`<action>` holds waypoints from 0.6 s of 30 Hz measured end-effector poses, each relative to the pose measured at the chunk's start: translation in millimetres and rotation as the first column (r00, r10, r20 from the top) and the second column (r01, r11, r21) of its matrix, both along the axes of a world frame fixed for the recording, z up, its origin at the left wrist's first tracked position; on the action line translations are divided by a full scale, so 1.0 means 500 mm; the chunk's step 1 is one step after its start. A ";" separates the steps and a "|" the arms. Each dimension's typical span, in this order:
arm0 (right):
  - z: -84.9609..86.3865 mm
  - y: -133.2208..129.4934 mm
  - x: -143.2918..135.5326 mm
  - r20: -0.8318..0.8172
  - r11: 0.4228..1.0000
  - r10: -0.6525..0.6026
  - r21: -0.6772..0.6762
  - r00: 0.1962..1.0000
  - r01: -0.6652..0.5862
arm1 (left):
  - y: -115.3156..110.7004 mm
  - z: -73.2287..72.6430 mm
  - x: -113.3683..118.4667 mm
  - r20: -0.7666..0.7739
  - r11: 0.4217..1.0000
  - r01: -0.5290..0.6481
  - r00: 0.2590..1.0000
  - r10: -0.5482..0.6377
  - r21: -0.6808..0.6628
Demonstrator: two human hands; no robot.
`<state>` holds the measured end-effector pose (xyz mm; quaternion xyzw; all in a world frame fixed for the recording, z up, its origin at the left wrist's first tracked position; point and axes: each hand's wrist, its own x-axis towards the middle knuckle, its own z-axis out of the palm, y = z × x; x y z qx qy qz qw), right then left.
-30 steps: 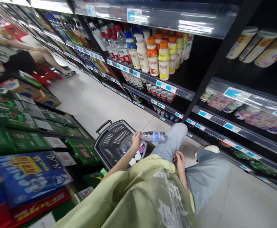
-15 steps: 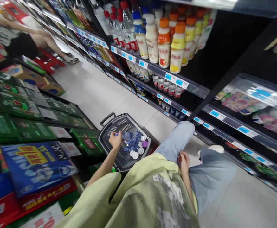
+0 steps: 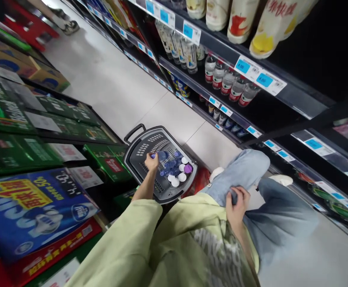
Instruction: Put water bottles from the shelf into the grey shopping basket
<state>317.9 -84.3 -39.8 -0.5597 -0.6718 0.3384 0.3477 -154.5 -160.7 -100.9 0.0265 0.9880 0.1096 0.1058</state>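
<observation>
My left hand (image 3: pixel 151 162) is closed round the capped end of a clear bottle (image 3: pixel 163 155) with a blue cap, inside a grey shopping basket (image 3: pixel 141 162). Several more blue-capped bottles (image 3: pixel 170 164) lie on their sides beside it, next to white-lidded containers (image 3: pixel 182 177) and one with a purple lid (image 3: pixel 188 169). Resting on the thigh of my blue jeans (image 3: pixel 221 179) is my right hand (image 3: pixel 237 202). Its fingers are loosely bent, with the thumb apart from them and no item between.
Drink shelves (image 3: pixel 210 95) run along the right, holding small red-label water bottles (image 3: pixel 227 83) and milk drinks (image 3: pixel 241 18). Green cartons (image 3: pixel 15 153) and a blue detergent box (image 3: pixel 36 211) are stacked left. Tiled floor (image 3: pixel 108 79) lies between. A person's foot (image 3: pixel 69 27) is near a red stool (image 3: pixel 32 26).
My view has tilted down and closer. The left hand keeps its hold on the bottle in the basket. The right hand has shifted on my thigh, its thumb and fingers now more spread.
</observation>
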 end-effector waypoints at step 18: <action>0.060 0.032 -0.100 0.375 0.982 0.129 -0.175 0.918 -0.066 | 0.116 -0.175 -0.033 0.237 0.954 0.266 0.944 -0.229 -0.139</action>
